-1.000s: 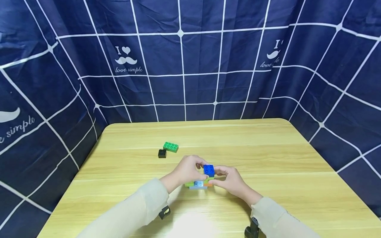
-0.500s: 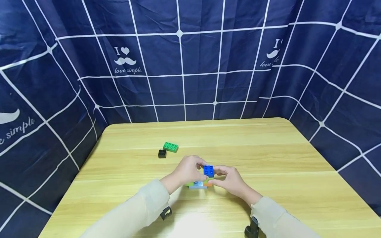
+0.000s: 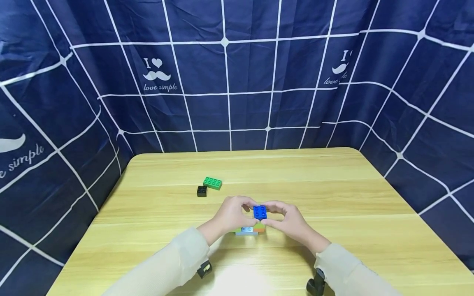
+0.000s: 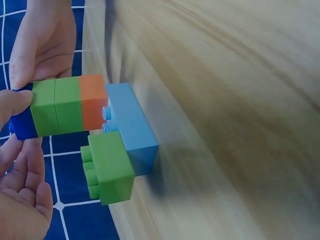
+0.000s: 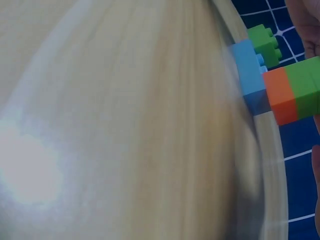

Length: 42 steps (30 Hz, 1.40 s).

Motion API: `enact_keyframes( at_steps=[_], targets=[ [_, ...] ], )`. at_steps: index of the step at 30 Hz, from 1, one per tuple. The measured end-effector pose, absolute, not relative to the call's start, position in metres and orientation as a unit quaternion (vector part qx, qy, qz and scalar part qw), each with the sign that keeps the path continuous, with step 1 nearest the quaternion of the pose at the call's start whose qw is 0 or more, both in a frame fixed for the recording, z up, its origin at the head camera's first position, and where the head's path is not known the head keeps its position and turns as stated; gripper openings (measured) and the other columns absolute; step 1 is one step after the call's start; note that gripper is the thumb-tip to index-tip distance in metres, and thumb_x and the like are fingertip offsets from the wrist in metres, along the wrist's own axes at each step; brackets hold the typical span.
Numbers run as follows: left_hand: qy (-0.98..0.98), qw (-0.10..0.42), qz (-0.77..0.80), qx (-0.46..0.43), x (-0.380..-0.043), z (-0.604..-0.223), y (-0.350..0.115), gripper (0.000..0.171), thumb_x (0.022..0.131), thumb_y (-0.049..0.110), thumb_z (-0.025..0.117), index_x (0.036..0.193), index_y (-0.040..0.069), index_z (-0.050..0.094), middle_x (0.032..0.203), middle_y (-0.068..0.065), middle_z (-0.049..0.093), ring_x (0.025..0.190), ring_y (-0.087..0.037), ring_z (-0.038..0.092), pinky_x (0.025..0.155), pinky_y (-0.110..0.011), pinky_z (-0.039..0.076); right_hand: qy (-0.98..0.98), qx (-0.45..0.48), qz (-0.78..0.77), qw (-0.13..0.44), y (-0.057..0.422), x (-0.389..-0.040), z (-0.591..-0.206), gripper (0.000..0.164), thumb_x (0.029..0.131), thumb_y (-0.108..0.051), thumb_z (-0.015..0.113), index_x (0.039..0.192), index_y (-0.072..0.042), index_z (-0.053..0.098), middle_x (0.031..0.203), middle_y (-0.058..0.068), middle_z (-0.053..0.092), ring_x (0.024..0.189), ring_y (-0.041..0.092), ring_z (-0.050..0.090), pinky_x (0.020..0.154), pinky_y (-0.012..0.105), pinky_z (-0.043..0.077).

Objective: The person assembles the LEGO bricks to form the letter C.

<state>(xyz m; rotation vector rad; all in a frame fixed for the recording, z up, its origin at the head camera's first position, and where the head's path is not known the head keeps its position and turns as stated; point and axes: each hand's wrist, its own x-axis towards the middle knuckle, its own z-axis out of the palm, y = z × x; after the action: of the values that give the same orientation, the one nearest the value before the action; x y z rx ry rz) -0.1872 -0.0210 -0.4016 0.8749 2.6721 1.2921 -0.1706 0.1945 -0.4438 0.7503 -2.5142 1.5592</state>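
Note:
A square blue brick (image 3: pixel 260 211) tops a column of two lime green bricks (image 4: pixel 56 107) and an orange brick (image 4: pixel 92 102). Below them lies a long light blue brick (image 4: pixel 132 125), with another lime green brick (image 4: pixel 114 167) on its other end. My left hand (image 3: pixel 234 213) pinches the blue brick from the left between thumb and fingers. On the opposite side, my right hand (image 3: pixel 290 222) holds the same brick, its thumb at the near edge. The hands partly cover the lower bricks in the head view.
A green brick (image 3: pixel 212 183) and a small black brick (image 3: pixel 201 191) lie close together farther back, left of the hands. The wooden table (image 3: pixel 352 197) is bordered by dark blue gridded curtains (image 3: pixel 248 107) at the back and sides.
My right hand has shifted up from the side of the lower column, near the orange brick, to the blue brick. My left hand stays nearly in place.

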Motion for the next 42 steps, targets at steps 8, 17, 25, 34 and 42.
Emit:
enact_keyframes(
  at_steps=[8,17,25,34,42],
  targets=[
    [0.843,0.018,0.462,0.276,-0.187,-0.41,-0.025,0.037,0.07,0.019,0.085,0.104,0.013,0.071,0.094,0.01,0.068,0.085,-0.007,0.059,0.078,-0.032,0.05,-0.829,0.25,0.498,0.047,0.193,-0.172,-0.44,0.035,0.082,-0.019,0.076,0.115,-0.013,0.066,0.104,-0.007,0.069,0.098,0.014,0.062,0.089,0.041,0.048],
    [0.822,0.026,0.49,0.29,-0.212,-0.422,-0.056,0.055,0.069,0.025,0.086,0.117,0.007,0.065,0.111,0.001,0.066,0.098,-0.014,0.056,0.094,-0.046,0.041,-0.829,0.241,0.503,0.047,0.191,-0.172,-0.439,0.037,0.08,-0.021,0.077,0.115,-0.012,0.067,0.103,-0.005,0.069,0.096,0.016,0.063,0.087,0.041,0.05],
    [0.842,-0.031,0.494,0.215,-0.251,-0.429,-0.096,0.054,0.069,0.016,0.086,0.117,0.004,0.065,0.114,-0.006,0.065,0.105,-0.028,0.057,0.097,-0.049,0.039,-0.834,0.228,0.501,0.039,0.192,-0.17,-0.439,0.038,0.081,-0.024,0.077,0.117,-0.014,0.066,0.105,-0.005,0.069,0.098,0.018,0.062,0.087,0.044,0.049],
    [0.885,-0.048,0.429,0.176,-0.282,-0.436,-0.122,0.065,0.072,0.014,0.084,0.13,0.003,0.057,0.131,-0.017,0.053,0.123,-0.036,0.046,0.101,-0.05,0.036,-0.831,0.228,0.506,0.036,0.19,-0.169,-0.439,0.039,0.081,-0.017,0.076,0.118,-0.01,0.066,0.106,0.0,0.069,0.098,0.02,0.062,0.088,0.044,0.049],
    [0.893,0.034,0.425,0.144,-0.291,-0.438,-0.124,0.076,0.076,0.011,0.081,0.141,0.003,0.043,0.143,-0.022,0.039,0.125,-0.04,0.043,0.102,-0.048,0.037,-0.836,0.225,0.499,0.038,0.182,-0.155,-0.412,0.035,0.08,-0.007,0.075,0.114,-0.001,0.065,0.103,0.009,0.069,0.096,0.026,0.063,0.086,0.052,0.048]
  ],
)
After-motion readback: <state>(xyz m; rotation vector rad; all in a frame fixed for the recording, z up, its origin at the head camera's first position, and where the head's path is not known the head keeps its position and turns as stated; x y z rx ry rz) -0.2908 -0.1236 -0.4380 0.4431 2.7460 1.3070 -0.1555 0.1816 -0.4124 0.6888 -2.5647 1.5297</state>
